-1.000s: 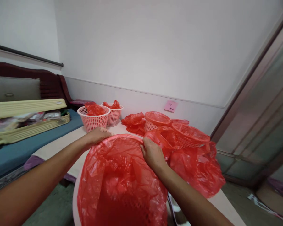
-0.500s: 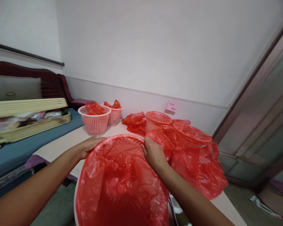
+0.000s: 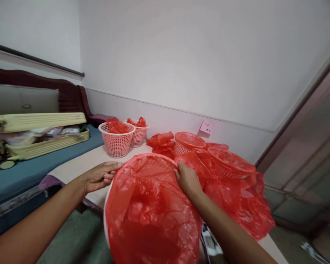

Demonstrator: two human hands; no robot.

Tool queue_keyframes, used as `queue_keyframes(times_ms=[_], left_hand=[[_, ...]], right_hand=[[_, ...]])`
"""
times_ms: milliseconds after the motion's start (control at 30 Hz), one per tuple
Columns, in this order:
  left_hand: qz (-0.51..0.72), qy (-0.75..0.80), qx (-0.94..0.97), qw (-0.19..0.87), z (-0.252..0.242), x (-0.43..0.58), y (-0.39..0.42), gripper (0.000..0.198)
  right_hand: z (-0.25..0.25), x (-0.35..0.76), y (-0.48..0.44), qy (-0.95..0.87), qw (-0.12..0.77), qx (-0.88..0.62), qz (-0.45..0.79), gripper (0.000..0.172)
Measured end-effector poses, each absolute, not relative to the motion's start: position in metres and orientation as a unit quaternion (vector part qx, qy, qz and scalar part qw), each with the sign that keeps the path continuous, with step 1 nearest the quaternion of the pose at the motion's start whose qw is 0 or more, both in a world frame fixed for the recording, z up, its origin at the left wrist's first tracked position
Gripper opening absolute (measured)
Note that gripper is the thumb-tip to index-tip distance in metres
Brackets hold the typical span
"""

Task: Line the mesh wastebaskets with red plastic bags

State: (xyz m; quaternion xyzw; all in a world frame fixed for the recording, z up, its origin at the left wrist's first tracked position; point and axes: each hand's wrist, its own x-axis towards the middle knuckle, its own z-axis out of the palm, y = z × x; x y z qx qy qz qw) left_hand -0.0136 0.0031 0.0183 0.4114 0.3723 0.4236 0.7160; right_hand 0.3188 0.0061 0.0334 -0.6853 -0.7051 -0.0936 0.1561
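The left hand (image 3: 100, 176) touches the rim of the bag-lined bin (image 3: 151, 209), fingers loosely apart; the right hand (image 3: 187, 179) pinches the red bag (image 3: 143, 220) at the far rim, grip clamped. Small baskets (image 3: 117, 138) stand on the table (image 3: 90, 161) beyond.

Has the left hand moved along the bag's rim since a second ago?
Yes. The left hand slid from the top of the red bag's rim down its left side, towards the person; the right hand stayed put.

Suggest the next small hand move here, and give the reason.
Probably draw the red bag edge further down over the near basket's left rim: the right hand already pins it on the far rim, while the left hand only touches the left edge.
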Motion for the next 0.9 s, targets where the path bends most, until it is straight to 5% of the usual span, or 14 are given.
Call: queue_keyframes(times_ms=[167,367,533,900], left_hand=[[0.443,0.410,0.421,0.677,0.011,-0.008,-0.004,0.029],[0.469,0.517,0.492,0.520,0.029,0.005,-0.025,0.049],[0.409,0.565,0.564,0.442,0.039,0.007,-0.040,0.040],[0.460,0.530,0.512,0.494,0.042,0.011,-0.053,0.036]], right_hand=[[0.030,0.326,0.014,-0.692,0.146,-0.701,-0.095,0.012],[0.028,0.328,0.017,-0.687,0.134,-0.709,-0.093,0.014],[0.028,0.327,0.017,-0.688,0.136,-0.706,-0.092,0.014],[0.029,0.323,0.016,-0.691,0.142,-0.702,-0.096,0.014]])
